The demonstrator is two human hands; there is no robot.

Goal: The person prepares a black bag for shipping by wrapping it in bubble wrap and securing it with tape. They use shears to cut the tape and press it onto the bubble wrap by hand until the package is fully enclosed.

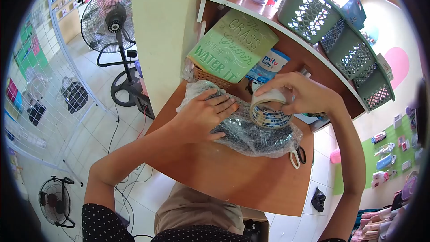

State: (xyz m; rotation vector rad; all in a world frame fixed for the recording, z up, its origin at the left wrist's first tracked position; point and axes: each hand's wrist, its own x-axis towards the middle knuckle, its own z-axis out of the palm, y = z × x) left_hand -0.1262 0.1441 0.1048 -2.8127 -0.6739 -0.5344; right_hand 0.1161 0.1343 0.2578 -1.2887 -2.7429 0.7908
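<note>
A long dark item wrapped in clear bubble wrap (255,139) lies across the brown table. My left hand (207,115) rests on its left part, palm down with the fingers stretched out. My right hand (304,93) grips a roll of packing tape (271,115) over the right part of the bundle; blue lettering shows on the roll's inner core. Scissors (295,157) with a white and a black handle stick out at the bundle's right end, their blades hidden.
At the back of the table (233,179), a green lettered sign (237,45) leans in a wicker basket (212,78), beside a blue-and-white baby wipes pack (268,65). Grey-green plastic baskets (309,13) line the shelf above. A standing fan (115,27) is on the left.
</note>
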